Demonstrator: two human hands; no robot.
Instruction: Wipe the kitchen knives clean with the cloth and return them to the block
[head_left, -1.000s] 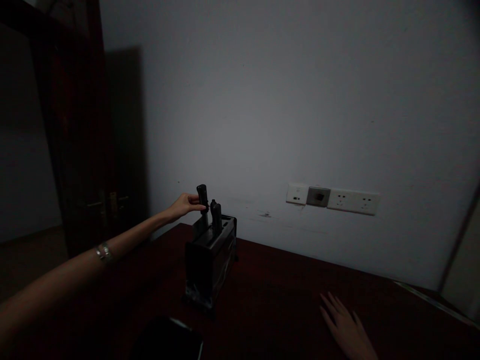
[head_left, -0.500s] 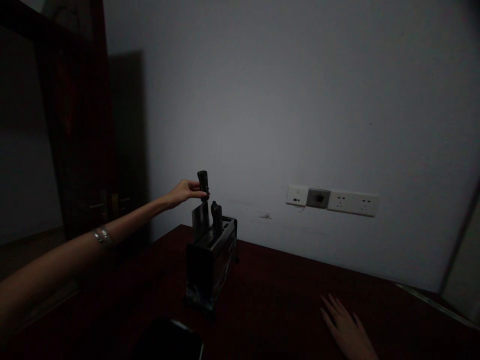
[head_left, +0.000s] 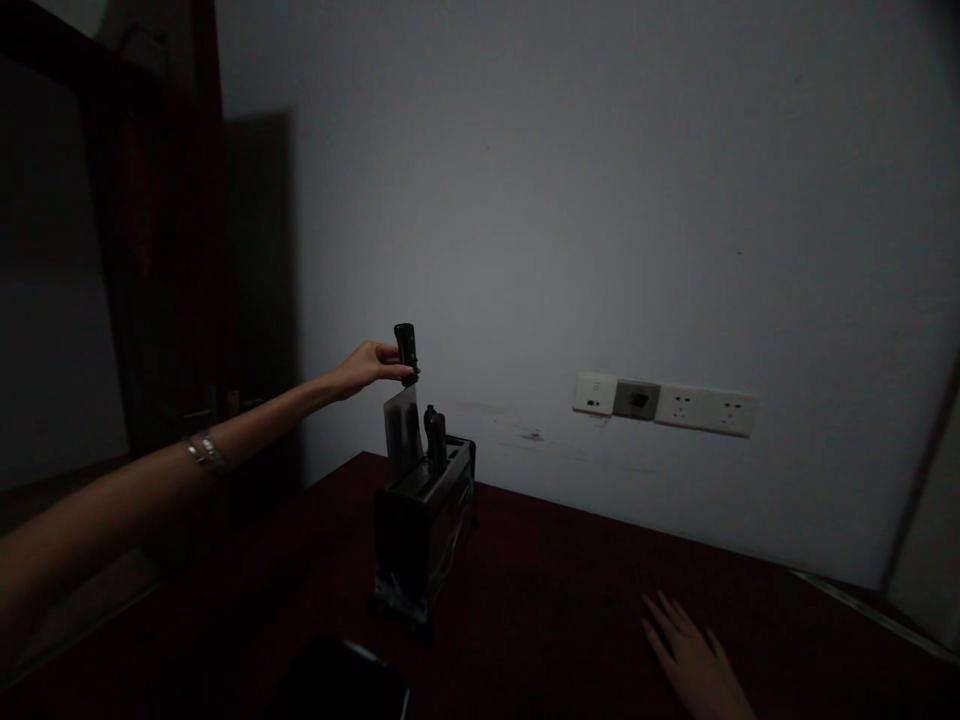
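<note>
My left hand (head_left: pixel 373 366) grips the black handle of a cleaver (head_left: pixel 402 432) between thumb and fingers. Its broad blade stands upright, the lower part hidden inside a knife block (head_left: pixel 405 545) with a dark front and a shinier side. Beside the blade, a second black-handled knife (head_left: pixel 434 435) sits in the block, only its handle showing. On the right, my right hand (head_left: pixel 691 650) lies flat on the dark red table (head_left: pixel 555 590), fingers spread and holding nothing.
A dark object with a shiny edge (head_left: pixel 349 680) lies at the table's near side, its kind unclear. The pale wall (head_left: pixel 600 200) behind carries a row of sockets (head_left: pixel 705 410). A dark door (head_left: pixel 165 300) is at the left.
My left hand has risen a little with the cleaver, and more of the blade shows above the block. My right hand has stayed in place.
</note>
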